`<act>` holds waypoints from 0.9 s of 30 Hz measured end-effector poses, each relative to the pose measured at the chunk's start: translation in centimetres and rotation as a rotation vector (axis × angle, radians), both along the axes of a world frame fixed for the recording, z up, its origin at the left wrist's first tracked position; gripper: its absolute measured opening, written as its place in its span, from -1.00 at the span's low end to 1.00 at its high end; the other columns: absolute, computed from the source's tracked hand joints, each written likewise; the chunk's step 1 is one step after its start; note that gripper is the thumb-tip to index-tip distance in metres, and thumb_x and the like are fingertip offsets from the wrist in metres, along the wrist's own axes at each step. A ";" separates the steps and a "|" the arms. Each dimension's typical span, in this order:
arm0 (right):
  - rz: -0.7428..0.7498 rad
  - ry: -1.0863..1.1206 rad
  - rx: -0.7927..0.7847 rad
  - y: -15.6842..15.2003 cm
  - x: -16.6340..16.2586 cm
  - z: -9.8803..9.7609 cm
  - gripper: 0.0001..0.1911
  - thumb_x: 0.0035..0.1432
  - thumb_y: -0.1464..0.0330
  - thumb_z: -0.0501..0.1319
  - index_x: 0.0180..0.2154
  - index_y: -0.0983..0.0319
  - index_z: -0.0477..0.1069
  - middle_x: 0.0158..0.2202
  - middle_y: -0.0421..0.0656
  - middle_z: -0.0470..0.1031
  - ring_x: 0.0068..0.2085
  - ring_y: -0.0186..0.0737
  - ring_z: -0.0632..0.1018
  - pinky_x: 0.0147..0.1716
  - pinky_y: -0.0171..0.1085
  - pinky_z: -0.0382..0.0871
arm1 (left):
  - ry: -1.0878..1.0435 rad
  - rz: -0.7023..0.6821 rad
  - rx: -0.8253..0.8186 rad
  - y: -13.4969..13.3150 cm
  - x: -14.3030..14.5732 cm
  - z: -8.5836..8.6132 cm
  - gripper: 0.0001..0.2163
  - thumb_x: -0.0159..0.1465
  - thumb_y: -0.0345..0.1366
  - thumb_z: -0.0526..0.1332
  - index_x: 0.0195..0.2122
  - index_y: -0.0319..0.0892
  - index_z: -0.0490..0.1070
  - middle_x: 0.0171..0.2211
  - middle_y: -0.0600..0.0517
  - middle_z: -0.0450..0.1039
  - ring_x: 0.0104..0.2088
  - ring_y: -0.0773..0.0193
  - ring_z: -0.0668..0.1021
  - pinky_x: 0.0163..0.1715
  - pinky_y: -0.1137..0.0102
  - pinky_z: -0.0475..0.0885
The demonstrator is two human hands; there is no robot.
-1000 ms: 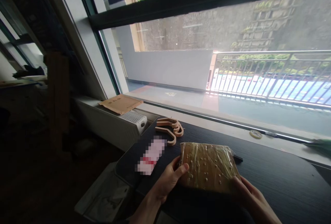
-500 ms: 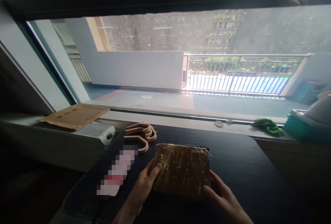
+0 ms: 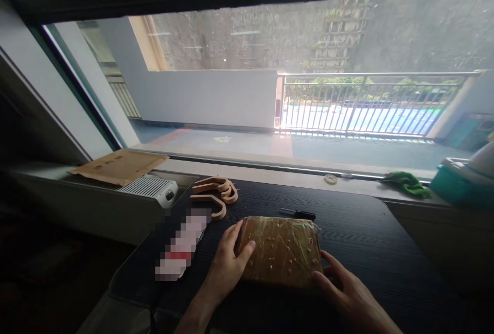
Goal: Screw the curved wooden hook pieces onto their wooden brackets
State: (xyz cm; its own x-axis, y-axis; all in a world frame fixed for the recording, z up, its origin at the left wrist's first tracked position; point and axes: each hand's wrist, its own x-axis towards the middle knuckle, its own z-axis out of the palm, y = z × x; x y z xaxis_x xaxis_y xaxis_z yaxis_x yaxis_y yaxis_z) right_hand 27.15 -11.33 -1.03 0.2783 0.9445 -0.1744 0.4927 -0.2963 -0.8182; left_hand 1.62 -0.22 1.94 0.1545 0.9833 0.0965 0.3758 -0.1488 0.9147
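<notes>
A flat cardboard box (image 3: 281, 254), wrapped in shiny clear film or tape with small bumps on its top, is between my two hands over the dark table. My left hand (image 3: 230, 254) grips its left side, thumb on the top face and fingers along the edge. At the lower right corner, my right hand (image 3: 341, 280) holds the box with the thumb at the near side and the fingers on the right edge. Just behind the box lies a small screwdriver (image 3: 303, 214) with a black handle. Whether the box rests on the table I cannot tell.
Several curved wooden hooks (image 3: 211, 185) lie at the table's back left, near a blurred pinkish strip (image 3: 185, 244). On the sill are a brown envelope (image 3: 119, 165), a tape roll (image 3: 330, 179), a green cloth (image 3: 405, 183) and a teal container (image 3: 459, 182). A white vented unit (image 3: 150, 190) adjoins the table.
The box's top face shows brighter and its tilt has changed. The screwdriver, mostly hidden behind it before, now shows fully. My left hand reaches further up the box's side. The view has shifted slightly.
</notes>
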 end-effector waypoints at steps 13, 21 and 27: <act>0.182 -0.684 0.282 6.0 -3.0 0.9 -0.39 0.21 0.13 -0.06 0.20 0.33 0.14 0.29 -0.04 -0.01 0.28 -0.10 -0.01 0.20 -0.11 -0.02 | 0.614 -0.490 0.361 0.4 2.7 1.3 -0.38 0.24 0.04 0.00 0.27 -0.11 -0.05 0.29 -0.06 -0.07 0.29 0.06 0.01 0.25 0.09 -0.24; 0.200 -0.788 0.272 5.9 -1.6 1.3 -0.47 0.15 0.10 0.01 0.09 0.19 0.31 0.18 -0.08 0.24 0.18 -0.03 0.23 0.10 -0.07 0.13 | 0.601 -0.377 0.408 -1.8 2.6 1.2 -0.46 0.26 -0.03 0.02 0.23 -0.11 0.09 0.27 -0.06 0.01 0.26 -0.02 0.07 0.22 -0.04 -0.12; 0.314 -0.744 0.333 9.0 -1.8 4.7 -0.55 0.14 0.17 0.03 0.03 0.16 0.37 0.11 -0.04 0.30 0.11 0.01 0.29 0.01 -0.03 0.20 | 0.502 -0.144 0.412 -2.6 0.7 1.8 -0.72 0.25 -0.22 0.09 -0.03 -0.08 0.39 0.03 0.00 0.40 0.13 0.10 0.31 0.20 0.00 -0.01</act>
State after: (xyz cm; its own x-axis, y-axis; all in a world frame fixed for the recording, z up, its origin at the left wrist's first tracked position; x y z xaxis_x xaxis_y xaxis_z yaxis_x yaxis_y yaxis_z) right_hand 25.38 -2.33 3.69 -0.0719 0.9661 0.2479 0.9520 0.1406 -0.2717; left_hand 2.29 -2.84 3.73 0.4059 0.8476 0.3417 0.6918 -0.5293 0.4912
